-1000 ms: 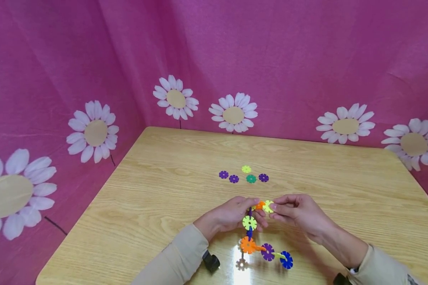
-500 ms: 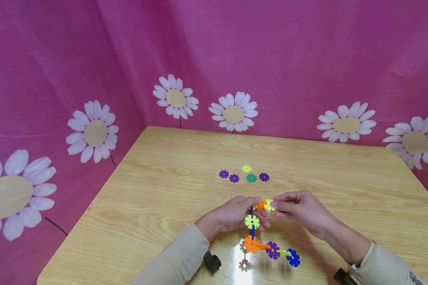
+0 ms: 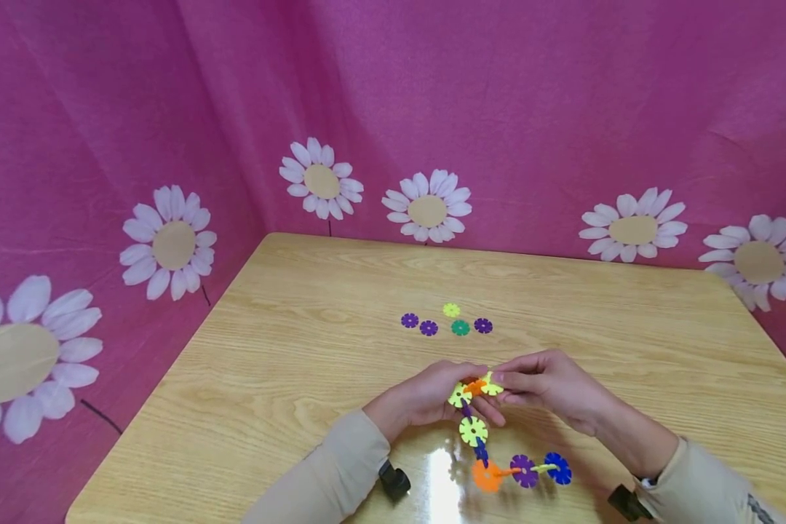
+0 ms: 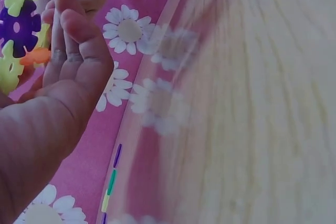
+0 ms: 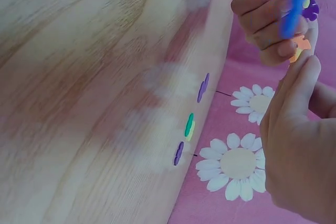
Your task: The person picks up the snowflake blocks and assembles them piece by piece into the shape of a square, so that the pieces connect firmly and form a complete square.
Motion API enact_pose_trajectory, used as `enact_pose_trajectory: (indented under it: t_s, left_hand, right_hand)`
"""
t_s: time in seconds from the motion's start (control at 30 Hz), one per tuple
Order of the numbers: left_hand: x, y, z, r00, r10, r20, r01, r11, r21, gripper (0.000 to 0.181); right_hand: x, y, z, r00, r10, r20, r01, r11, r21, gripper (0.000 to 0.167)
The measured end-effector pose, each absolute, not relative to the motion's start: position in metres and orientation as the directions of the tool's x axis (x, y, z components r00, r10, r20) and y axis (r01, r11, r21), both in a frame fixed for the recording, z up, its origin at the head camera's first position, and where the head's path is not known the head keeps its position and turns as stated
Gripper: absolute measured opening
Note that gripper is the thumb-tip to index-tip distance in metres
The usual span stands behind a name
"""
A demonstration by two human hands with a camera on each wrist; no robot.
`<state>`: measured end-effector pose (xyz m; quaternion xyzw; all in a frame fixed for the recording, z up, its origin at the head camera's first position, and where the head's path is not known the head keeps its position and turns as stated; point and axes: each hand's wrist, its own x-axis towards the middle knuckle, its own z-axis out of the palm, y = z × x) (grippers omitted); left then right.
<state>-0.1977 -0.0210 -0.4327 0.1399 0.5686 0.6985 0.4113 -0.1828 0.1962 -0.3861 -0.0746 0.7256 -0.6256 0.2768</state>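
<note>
A chain of notched plastic discs, slotted together edge to edge, hangs between my hands above the table. Near its upper end my left hand [image 3: 429, 393] pinches the chain by an orange disc [image 3: 475, 386] and a yellow disc [image 3: 459, 395]. My right hand [image 3: 553, 389] pinches the yellow end disc [image 3: 491, 383] between thumb and fingers. Lower down hang a yellow disc [image 3: 474, 431], a larger-looking orange disc [image 3: 487, 476], a purple disc [image 3: 524, 471] and a blue disc [image 3: 557, 469] at the free end. The left wrist view shows a purple disc [image 4: 19, 28] between yellow ones.
Beyond the hands, loose discs lie flat on the wooden table [image 3: 314, 306]: several purple ones [image 3: 410, 320], a green disc [image 3: 461, 327] and a yellow disc [image 3: 451, 310]. A pink cloth [image 3: 498, 109] with white flowers surrounds the table's back and left sides.
The chain has turned, its lower part swinging down and to the right. A yellow disc by the left fingers now shows its face. The loose discs stay in place.
</note>
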Motion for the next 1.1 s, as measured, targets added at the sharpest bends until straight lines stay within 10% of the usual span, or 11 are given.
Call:
enact_pose_trajectory:
  t_s: [0.53, 1.1]
  left_hand:
    - [-0.196, -0.027, -0.435, -0.627, 0.725, -0.285, -0.338, 0.076, 0.938, 0.053]
    - [-0.194, -0.032, -0.435, -0.617, 0.734, -0.285, -0.332, 0.086, 0.939, 0.054]
  right_hand:
    - [-0.21, 0.195, -0.393, -0.826, -0.496, -0.269, 0.053, 0.407, -0.912, 0.04]
    - [-0.261, 0.165, -0.412, -0.9, -0.433, -0.04, -0.338, 0.754, -0.563, 0.028]
